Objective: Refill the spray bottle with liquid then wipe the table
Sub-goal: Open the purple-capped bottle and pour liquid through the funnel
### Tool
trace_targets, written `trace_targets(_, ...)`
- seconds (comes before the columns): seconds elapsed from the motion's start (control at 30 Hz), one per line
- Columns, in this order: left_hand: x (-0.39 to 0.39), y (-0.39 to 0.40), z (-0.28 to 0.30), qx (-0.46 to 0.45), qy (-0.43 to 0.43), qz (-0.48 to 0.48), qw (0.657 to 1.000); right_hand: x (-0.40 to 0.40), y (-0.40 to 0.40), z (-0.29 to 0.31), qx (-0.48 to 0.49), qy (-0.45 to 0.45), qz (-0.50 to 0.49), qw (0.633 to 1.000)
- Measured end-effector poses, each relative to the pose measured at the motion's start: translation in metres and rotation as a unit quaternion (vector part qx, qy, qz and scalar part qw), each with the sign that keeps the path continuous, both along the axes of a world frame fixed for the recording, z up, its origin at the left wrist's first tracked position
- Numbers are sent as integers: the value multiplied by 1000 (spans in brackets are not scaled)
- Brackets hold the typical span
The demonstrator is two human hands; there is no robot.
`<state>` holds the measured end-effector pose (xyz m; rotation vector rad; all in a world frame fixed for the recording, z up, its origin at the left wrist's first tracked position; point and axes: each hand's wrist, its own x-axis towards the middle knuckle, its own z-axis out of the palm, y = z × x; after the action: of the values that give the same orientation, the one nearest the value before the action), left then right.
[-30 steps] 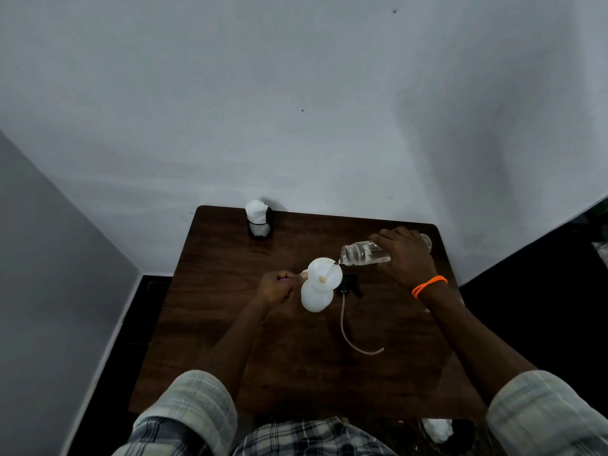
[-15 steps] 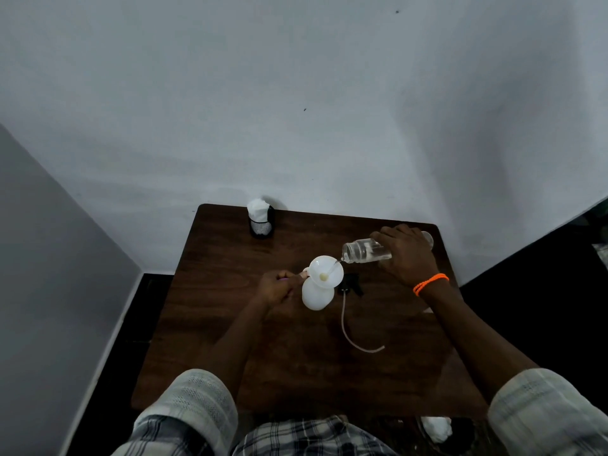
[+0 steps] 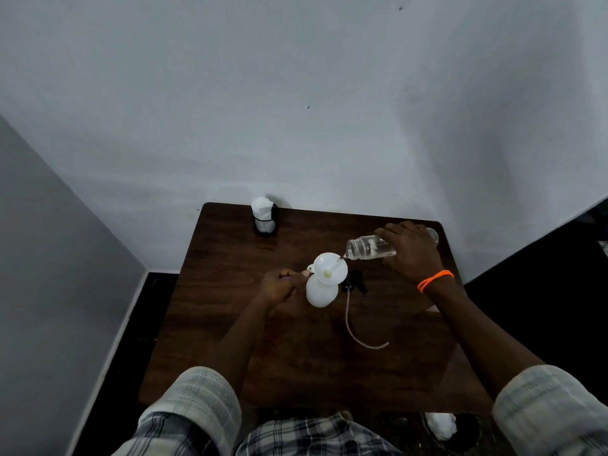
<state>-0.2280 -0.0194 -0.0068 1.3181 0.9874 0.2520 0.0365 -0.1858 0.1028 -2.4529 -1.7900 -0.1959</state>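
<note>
A white spray bottle (image 3: pixel 319 293) stands uncapped near the middle of the dark wooden table (image 3: pixel 230 324), with a white funnel (image 3: pixel 330 268) set in its neck. My left hand (image 3: pixel 278 287) pinches the funnel's small tab at its left rim. My right hand (image 3: pixel 409 251) grips a clear plastic bottle (image 3: pixel 368 247), tipped on its side with its mouth over the funnel's right edge; a thin stream of clear liquid runs into the funnel. The black spray head (image 3: pixel 354 284) lies on the table just right of the white bottle, its pale dip tube (image 3: pixel 357 327) curling toward me.
A black mesh holder with white tissue (image 3: pixel 264 217) stands at the table's far left edge against the white wall. A dark bin holding white crumpled paper (image 3: pixel 441 426) sits on the floor by my right knee. The grey wall closes in on the left.
The clear bottle has tipped slightly further over the funnel and the pouring continues. Both hands stay almost where they were.
</note>
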Motion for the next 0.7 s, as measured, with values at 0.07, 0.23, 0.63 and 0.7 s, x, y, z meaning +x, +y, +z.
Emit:
trace_targets(0.07,-1,-1,0,-4,-2,4,1000,1,0,-1,-2,-2,0,1000)
trace_targets(0.23,1,-2,-1,-5,2,4,1000,0,0,0,-12,-4,-6,1000)
trace_targets(0.63,-1,-1,-6,-23,-8,12,1000,3,0,-1,-5,-7,-2,1000)
trace_targets(0.7,-2,0,-9,-22,-10,14,1000,3,0,0,0,-6,1,1000)
